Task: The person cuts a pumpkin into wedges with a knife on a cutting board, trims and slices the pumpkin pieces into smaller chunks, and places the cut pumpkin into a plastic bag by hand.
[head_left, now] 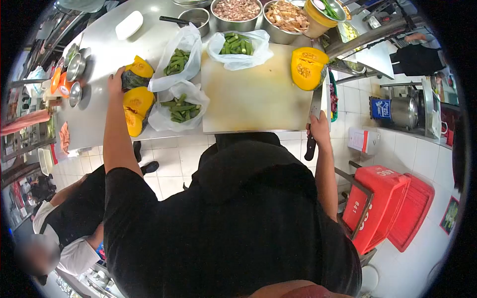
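Note:
My left hand (117, 82) reaches to the far left and grips the outer edge of a cut pumpkin piece (139, 68) with yellow flesh and dark green rind. Just nearer to me lies a second pumpkin piece (138, 107). In my right hand (319, 127) is a kitchen knife (315, 103), its dark handle in my fist and its blade pointing away along the right edge of the cutting board (253, 94). Beyond the blade, a large pumpkin piece (306, 69) rests cut face up at the board's far right corner.
Plastic bags of cut green vegetables (177, 62) (237, 44) (181, 108) stand around the board's left and far sides. Behind are steel bowls of chopped food (236, 11) (284, 17). Another person (74, 208) is at my left; a red bin (375, 208) stands at right.

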Tool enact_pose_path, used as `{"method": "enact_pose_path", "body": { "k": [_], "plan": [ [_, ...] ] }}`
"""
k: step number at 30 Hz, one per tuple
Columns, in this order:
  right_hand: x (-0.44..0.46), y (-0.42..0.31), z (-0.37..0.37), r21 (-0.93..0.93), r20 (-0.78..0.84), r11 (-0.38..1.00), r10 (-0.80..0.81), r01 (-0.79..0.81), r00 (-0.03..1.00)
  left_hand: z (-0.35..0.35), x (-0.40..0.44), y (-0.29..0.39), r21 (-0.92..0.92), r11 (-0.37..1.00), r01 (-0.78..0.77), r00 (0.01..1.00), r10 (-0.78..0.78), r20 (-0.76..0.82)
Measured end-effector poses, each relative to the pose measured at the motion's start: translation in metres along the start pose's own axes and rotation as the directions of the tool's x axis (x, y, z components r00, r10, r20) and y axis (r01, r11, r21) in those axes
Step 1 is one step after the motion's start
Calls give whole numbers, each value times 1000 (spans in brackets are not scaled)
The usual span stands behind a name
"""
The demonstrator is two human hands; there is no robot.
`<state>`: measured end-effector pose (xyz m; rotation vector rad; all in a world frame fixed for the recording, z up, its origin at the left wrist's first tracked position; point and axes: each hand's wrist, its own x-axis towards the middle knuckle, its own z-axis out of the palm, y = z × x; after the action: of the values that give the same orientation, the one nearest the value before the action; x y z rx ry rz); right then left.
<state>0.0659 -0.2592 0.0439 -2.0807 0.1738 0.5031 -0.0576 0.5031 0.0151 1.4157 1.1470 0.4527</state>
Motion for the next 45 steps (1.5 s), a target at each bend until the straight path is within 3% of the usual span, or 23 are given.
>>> {"method": "enact_pose_path", "body": {
  "k": [3, 6, 9, 12, 15, 16, 20, 21, 22, 24, 27, 31, 34, 35, 39, 41, 43, 45],
  "plan": [
    [2, 1, 8, 61, 4, 998, -13, 13, 1000, -25, 46, -17, -24, 995, 102, 961, -92, 259],
    [-4, -2, 10, 67, -37, 997, 27, -25, 999, 1, -25, 23, 255, 967, 10, 1000, -17, 23],
    [-14, -1, 10, 103, -112, 994, 36, -25, 993, 8, -49, 42, 325, 944, -56, 998, 65, -18],
    [-20, 17, 3, 189, -258, 981, 16, 34, 966, -4, -20, 21, 384, 890, -247, 955, 290, -59],
    [-34, 34, -3, -87, -412, 969, -246, 230, 877, -5, -29, 18, 399, 876, -271, 951, 309, -32],
    [-43, 32, -5, -174, -431, 962, -267, 211, 862, -6, -27, 15, 428, 858, -284, 944, 327, -30],
    [-64, 15, 2, -399, -280, 854, -460, 334, 843, -6, -27, 7, 544, 771, -331, 909, 416, -37],
    [-70, 2, 4, -454, -201, 856, -370, 249, 907, -4, -32, 9, 571, 748, -337, 896, 441, -49],
    [-67, 3, 10, -473, -152, 835, -391, 281, 908, -1, -38, 12, 648, 671, -360, 856, 514, -57],
    [-57, -3, 23, -492, -47, 796, -428, 352, 902, 5, -50, 19, 785, 497, -370, 757, 651, -56],
    [-29, -11, 43, -585, 85, 716, -413, 381, 907, 33, -97, 46, 714, 318, -624, 493, 869, 43],
    [6, -20, 56, -609, 226, 610, -479, 507, 848, 105, -180, 76, 431, 513, -743, 619, 771, 150],
    [25, -45, 44, -655, 359, 523, -420, 546, 833, 165, -216, 73, 281, 528, -802, 595, 750, 289],
    [31, -58, 42, -613, 347, 565, -434, 552, 831, 184, -225, 72, 257, 554, -792, 610, 717, 337],
    [84, -147, 55, -481, 279, 700, -448, 528, 849, 254, -214, 53, 381, 503, -776, 630, 627, 457],
    [130, -179, 84, -385, 159, 769, -489, 510, 858, 280, -211, 49, 464, 458, -758, 650, 591, 478],
    [168, -203, 113, -530, 105, 679, -541, 508, 834, 302, -203, 45, 555, 399, -730, 673, 558, 485],
    [195, -219, 129, -550, 306, 718, -302, 426, 903, 313, -196, 41, 665, 378, -644, 751, 480, 454]
  ]
}}
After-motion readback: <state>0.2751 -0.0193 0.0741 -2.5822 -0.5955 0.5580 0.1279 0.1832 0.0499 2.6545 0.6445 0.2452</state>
